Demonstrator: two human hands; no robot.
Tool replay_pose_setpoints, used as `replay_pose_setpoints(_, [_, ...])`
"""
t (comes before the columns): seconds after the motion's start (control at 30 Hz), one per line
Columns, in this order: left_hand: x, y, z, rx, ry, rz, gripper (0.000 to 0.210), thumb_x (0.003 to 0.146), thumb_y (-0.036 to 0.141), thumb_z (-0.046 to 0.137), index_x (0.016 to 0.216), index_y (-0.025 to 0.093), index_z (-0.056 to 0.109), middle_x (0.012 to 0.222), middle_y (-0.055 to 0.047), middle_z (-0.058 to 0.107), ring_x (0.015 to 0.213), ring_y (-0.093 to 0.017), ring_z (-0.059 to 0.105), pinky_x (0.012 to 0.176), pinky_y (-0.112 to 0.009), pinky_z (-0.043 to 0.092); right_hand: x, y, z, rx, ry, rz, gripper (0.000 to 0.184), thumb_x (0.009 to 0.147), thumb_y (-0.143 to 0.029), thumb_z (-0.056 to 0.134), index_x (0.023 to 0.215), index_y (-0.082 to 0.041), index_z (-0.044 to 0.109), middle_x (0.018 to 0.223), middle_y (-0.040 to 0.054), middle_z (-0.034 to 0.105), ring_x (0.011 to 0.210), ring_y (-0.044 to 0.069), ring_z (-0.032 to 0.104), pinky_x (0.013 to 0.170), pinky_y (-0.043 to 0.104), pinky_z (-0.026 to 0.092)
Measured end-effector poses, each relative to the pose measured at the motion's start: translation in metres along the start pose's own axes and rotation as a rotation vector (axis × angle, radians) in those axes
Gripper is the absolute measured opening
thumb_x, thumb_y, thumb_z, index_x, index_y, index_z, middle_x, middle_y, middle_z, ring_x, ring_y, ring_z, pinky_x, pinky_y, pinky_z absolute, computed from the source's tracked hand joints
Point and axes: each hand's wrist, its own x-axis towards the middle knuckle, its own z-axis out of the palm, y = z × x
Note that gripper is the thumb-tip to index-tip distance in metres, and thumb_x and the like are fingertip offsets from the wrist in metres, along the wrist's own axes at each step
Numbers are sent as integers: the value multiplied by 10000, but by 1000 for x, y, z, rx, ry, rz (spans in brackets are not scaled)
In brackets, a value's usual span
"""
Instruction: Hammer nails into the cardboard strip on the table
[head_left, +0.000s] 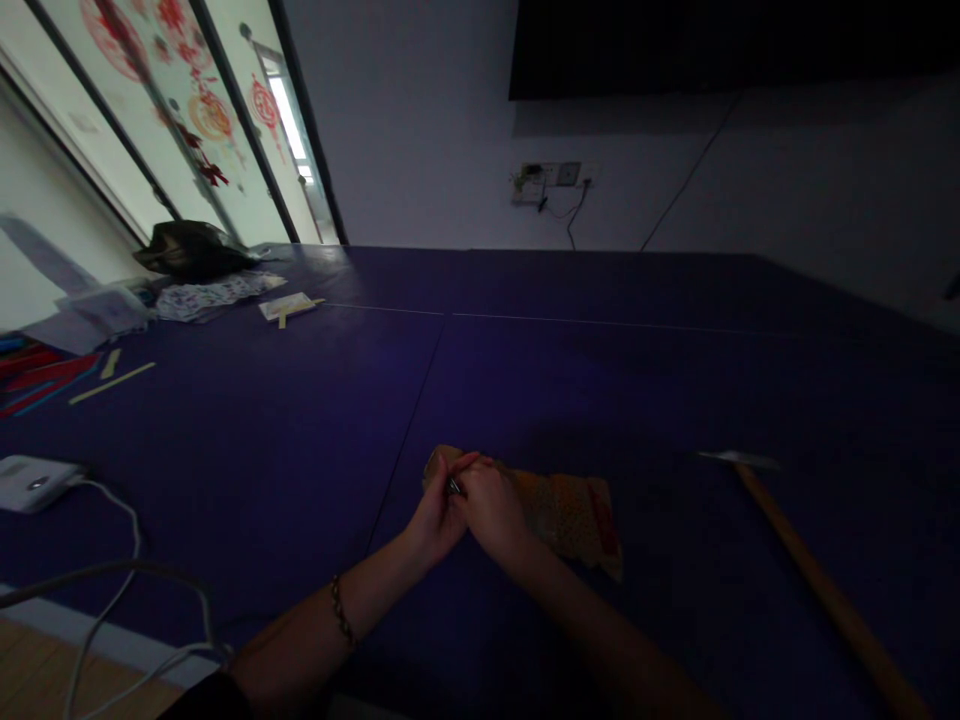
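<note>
My left hand [437, 515] and my right hand [491, 505] meet over the front middle of the table, their fingers closed together. A small shiny metal piece [454, 486] shows between them; its kind cannot be made out. Beneath and beside the hands lies a packet of small yellow grains [574, 515], with a red band near its right end. Its brownish left end [442, 456] shows just beyond my left fingertips. My hands hide the middle of the packet, and whether they touch it is unclear in the dim light.
A long wooden-handled tool [817, 575] with a thin metal head lies to the right on the dark blue table [315, 420]. At left are a white device [37, 483] with a cable, coloured strips [49, 380], papers [214, 295] and a black bag [195, 250].
</note>
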Motion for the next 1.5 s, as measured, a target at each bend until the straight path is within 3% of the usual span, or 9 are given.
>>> replay_pose_setpoints(0.2, [-3, -3, 4, 38, -27, 6, 373, 733, 424, 621, 949, 120, 631, 914, -87, 652, 1015, -245, 557, 912, -340, 393, 0, 5, -10, -28, 2, 25, 219, 775, -155, 491, 768, -155, 709, 813, 100, 721, 731, 182, 654, 588, 235, 408])
replay_pose_setpoints(0.4, [-7, 2, 11, 38, -19, -3, 168, 783, 258, 568, 861, 125, 634, 890, -72, 656, 915, -199, 595, 867, -302, 415, 4, 10, -11, -40, 22, 69, 227, 764, -161, 485, 726, -149, 709, 803, 114, 725, 728, 197, 658, 540, 239, 369])
replay_pose_setpoints(0.63, [-3, 2, 5, 63, 10, -18, 94, 805, 151, 538, 831, 113, 620, 847, -64, 655, 773, -137, 619, 765, -247, 454, 10, 21, -15, -8, 43, 75, 269, 819, -239, 451, 722, -182, 696, 722, 48, 727, 650, 130, 649, 469, 199, 312])
replay_pose_setpoints(0.87, [-4, -4, 7, 141, 76, 7, 90, 799, 160, 569, 746, 98, 607, 716, -50, 645, 657, -119, 623, 694, -233, 489, 7, 17, -10, -152, 75, 149, 263, 828, -206, 451, 785, -143, 702, 797, 128, 715, 683, 201, 653, 519, 247, 370])
replay_pose_setpoints(1.03, [0, -1, 4, 192, 129, 46, 98, 782, 170, 578, 777, 92, 638, 652, -38, 642, 561, -105, 600, 578, -196, 475, 0, 5, -4, -263, 115, 75, 259, 812, -76, 439, 810, -108, 696, 845, 163, 682, 839, 242, 591, 682, 314, 404])
replay_pose_setpoints(1.3, [-2, 4, 3, 256, 172, 74, 114, 710, 189, 647, 740, 81, 667, 697, -69, 676, 633, -137, 613, 617, -204, 445, -10, -11, 16, -343, 234, 31, 292, 807, -30, 401, 955, -57, 651, 949, 211, 603, 873, 285, 487, 718, 396, 391])
replay_pose_setpoints(1.5, [-1, 9, 3, 275, 122, 53, 140, 737, 210, 632, 756, 73, 653, 582, -46, 640, 511, -115, 592, 520, -195, 457, -10, -2, -4, -313, 198, -50, 171, 795, -140, 513, 846, -102, 672, 879, 181, 616, 876, 289, 482, 740, 402, 398])
